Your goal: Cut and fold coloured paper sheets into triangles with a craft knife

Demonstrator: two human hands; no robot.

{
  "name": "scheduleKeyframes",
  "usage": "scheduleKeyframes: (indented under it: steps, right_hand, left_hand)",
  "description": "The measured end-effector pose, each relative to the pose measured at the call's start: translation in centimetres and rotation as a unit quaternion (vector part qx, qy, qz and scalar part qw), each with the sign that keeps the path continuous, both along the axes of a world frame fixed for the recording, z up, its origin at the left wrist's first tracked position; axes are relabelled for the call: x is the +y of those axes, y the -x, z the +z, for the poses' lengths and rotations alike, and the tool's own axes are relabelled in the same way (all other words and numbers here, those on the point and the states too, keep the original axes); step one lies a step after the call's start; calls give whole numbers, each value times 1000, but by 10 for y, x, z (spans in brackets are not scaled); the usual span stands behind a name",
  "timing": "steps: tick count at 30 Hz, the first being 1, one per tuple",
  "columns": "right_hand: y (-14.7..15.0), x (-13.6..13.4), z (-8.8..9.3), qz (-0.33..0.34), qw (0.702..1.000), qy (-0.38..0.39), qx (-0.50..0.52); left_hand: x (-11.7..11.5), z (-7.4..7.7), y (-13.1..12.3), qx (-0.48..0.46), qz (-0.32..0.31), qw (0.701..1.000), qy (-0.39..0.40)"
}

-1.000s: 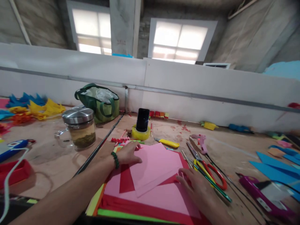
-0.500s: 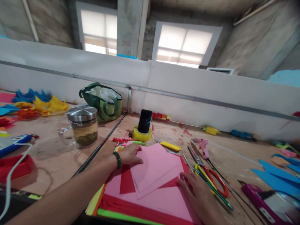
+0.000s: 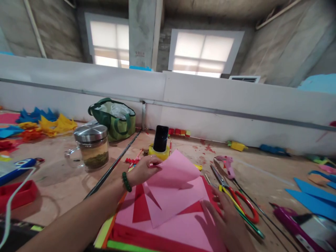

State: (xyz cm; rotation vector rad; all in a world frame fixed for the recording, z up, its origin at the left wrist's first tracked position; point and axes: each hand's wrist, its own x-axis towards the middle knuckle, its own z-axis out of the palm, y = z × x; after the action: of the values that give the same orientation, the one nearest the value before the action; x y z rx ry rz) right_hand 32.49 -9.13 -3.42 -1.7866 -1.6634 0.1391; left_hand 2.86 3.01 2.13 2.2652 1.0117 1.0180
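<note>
My left hand [image 3: 144,168], with a green bead bracelet on its wrist, pinches the far edge of a pink paper sheet [image 3: 175,187] and holds that edge up off the stack. My right hand [image 3: 225,218] lies flat, fingers spread, on the near right corner of the pink sheet and the paper under it. Beneath are a red sheet [image 3: 140,210] and a stack of coloured paper [image 3: 126,238] with red, green and yellow edges showing.
Scissors with red and yellow handles [image 3: 236,199] and a pink glue gun [image 3: 227,162] lie right of the paper. A phone [image 3: 160,138] stands in a yellow tape roll behind. A lidded glass jar [image 3: 91,147] and a green bag [image 3: 115,119] stand left.
My left hand has lifted the far edge of the pink sheet, which lay flat before. My right hand stays pressed on the near right part.
</note>
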Motion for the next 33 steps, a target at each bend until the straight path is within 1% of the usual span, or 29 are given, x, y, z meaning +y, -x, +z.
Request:
scheduleKeyframes:
  steps: [2, 3, 5, 6, 7, 8, 9, 10, 11, 13, 15, 17, 19, 21, 22, 24, 26, 28, 30, 33]
  right_hand:
    - [1, -5, 12, -24, 996, -82, 10]
    - [2, -8, 21, -39, 991, -129, 1]
    - [6, -17, 40, -71, 971, -221, -48]
    - [8, -21, 49, -57, 959, -266, -81]
    - [10, -25, 57, -18, 945, -304, -120]
    - [12, -27, 62, 35, 930, -328, -164]
    - [14, -29, 65, 96, 914, -336, -205]
    - [17, -29, 66, 159, 901, -325, -240]
    - [20, -28, 64, 215, 892, -297, -263]
    - [28, -26, 53, 299, 891, -215, -266]
    - [37, -23, 38, 345, 901, -141, -223]
    - [44, -23, 26, 360, 914, -87, -165]
    - [47, -23, 21, 351, 930, -34, -108]
    - [47, -23, 23, 321, 945, 34, -61]
    - [47, -23, 25, 300, 951, 71, -40]
    - [47, -20, 30, 260, 957, 129, 3]
    - [47, -15, 33, 225, 960, 156, 51]
    - [47, -10, 34, 200, 962, 169, 76]
    - [43, -4, 34, 183, 967, 167, 62]
    - [35, 5, 36, 177, 973, 147, -7]
  left_hand:
    - [-17, 24, 5, -17, -10, 998, -57]
    - [-28, 35, 8, -18, -25, 990, -139]
    - [-50, 49, 11, 2, -37, 951, -308]
    - [-60, 52, 13, 26, -45, 931, -361]
    - [-69, 52, 14, 54, -54, 913, -402]
    - [-76, 49, 15, 82, -60, 898, -429]
    - [-80, 43, 16, 109, -64, 889, -440]
    - [-83, 35, 18, 138, -67, 886, -438]
    - [-85, 26, 20, 174, -68, 889, -419]
    - [-87, 9, 26, 255, -63, 904, -338]
    - [-91, -2, 30, 317, -55, 919, -227]
    - [-97, -3, 30, 317, -70, 938, -125]
    - [-105, 3, 25, 277, -110, 953, -45]
    - [-110, 10, 13, 242, -142, 960, 19]
    - [-111, 12, 6, 235, -147, 960, 45]
    - [-106, 10, -7, 240, -134, 957, 88]
    - [-96, 2, -18, 244, -95, 959, 111]
    - [-82, -9, -22, 225, -56, 964, 129]
    - [-70, -19, -22, 196, -31, 966, 166]
    - [-58, -29, -18, 154, -25, 959, 235]
